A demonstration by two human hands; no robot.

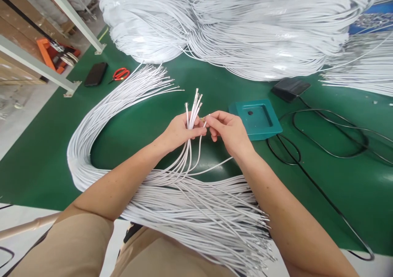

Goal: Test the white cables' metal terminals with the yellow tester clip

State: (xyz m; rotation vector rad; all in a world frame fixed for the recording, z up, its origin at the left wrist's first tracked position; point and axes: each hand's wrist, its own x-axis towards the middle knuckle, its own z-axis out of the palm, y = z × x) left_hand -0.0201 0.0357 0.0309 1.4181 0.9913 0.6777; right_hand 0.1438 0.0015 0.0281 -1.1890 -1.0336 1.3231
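My left hand (181, 131) is closed around several white wires (193, 115), whose metal-tipped ends stick up above the fingers. Close beside it, my right hand (229, 129) pinches the end of one more white wire (200, 146); a small yellowish bit shows between the two hands, too small to name. These wires trail down into a large bundle of white wires (196, 199) lying along the table's front edge and over my lap. That bundle curves round at the left, and its other ends fan out behind my left hand.
Big coils of white wire (270, 27) fill the back of the green table (337, 195). A teal tray (274, 121), a black box (291, 89) and a looped black cable (319, 187) lie right. Red-handled scissors (121, 73) and a black phone-like object (95, 74) lie left, near metal posts (61, 74).
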